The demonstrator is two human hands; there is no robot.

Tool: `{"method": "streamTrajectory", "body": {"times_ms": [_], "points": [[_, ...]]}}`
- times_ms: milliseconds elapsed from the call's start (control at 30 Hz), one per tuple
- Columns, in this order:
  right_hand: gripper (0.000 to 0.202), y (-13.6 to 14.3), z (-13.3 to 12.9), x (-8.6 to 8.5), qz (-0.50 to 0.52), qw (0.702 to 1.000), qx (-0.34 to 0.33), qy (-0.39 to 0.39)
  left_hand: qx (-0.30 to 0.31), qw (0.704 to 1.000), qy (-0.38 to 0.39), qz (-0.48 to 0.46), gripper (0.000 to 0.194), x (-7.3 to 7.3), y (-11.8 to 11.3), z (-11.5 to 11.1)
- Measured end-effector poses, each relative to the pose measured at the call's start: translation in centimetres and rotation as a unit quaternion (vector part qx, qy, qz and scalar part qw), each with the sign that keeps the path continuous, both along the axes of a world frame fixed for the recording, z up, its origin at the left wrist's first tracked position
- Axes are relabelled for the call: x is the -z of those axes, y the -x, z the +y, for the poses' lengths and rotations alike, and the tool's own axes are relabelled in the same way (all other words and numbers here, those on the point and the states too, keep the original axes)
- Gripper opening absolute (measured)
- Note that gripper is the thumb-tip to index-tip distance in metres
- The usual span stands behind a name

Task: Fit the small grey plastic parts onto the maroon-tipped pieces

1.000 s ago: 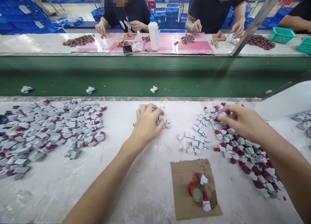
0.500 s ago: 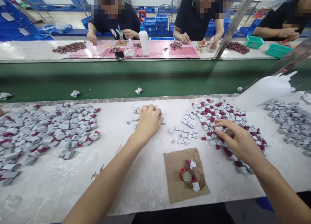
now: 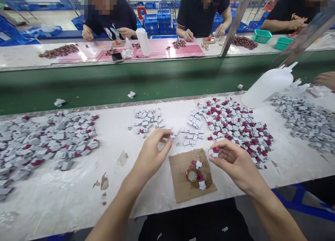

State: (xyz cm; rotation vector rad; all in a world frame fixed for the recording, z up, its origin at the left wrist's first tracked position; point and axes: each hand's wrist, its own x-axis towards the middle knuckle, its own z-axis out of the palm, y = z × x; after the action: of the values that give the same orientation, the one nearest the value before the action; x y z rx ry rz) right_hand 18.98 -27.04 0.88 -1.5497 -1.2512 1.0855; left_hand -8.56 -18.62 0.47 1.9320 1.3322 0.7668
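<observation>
My left hand pinches a small light-grey plastic piece between thumb and fingertips, just above the table. To its right, my right hand grips a small grey-and-maroon plastic piece by thumb and forefinger. Below and between the hands lies a torn cardboard square. On the cardboard sit a red-rimmed bottle cap, turned hollow side up, and two grey-and-maroon pieces, one of them the lower piece. Loose light-grey pieces lie beyond the cardboard, and a grey-and-maroon heap spreads behind my right hand.
A large heap of grey-and-maroon pieces covers the left side. At right stand a tilted white plastic container and a grey heap. Past the green conveyor belt, several co-workers sit at a bench with a white bottle.
My left hand has come nearer from the small pile with a light-grey piece. My right hand has left the heap and moved toward the cardboard, holding a grey-and-maroon piece. The view has shifted.
</observation>
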Motion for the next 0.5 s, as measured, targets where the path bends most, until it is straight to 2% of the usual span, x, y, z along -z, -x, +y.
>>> {"method": "streamTrajectory", "body": {"times_ms": [100,200,300,400,500], "points": [[0.029,0.1,-1.3,0.8,0.034,0.999,0.003,0.038,-0.051,0.998,-0.005,0.029,0.018,1.3,0.5,-3.3],[0.027,-0.3,-2.4,1.3,0.013,0.998,-0.001,0.067,-0.068,0.995,-0.014,0.070,0.021,3.0,1.0,-5.2],[0.029,-0.8,-3.3,1.5,-0.036,0.997,-0.009,0.071,-0.082,0.991,-0.035,0.104,0.026,3.9,1.1,-5.6],[0.033,-1.5,-4.0,1.7,-0.100,0.993,-0.006,0.063,-0.107,0.985,-0.049,0.129,0.030,4.0,1.0,-5.4],[0.031,-2.0,-4.5,1.9,-0.152,0.986,0.014,0.068,-0.098,0.984,-0.064,0.135,0.028,4.1,1.2,-5.5]]}}
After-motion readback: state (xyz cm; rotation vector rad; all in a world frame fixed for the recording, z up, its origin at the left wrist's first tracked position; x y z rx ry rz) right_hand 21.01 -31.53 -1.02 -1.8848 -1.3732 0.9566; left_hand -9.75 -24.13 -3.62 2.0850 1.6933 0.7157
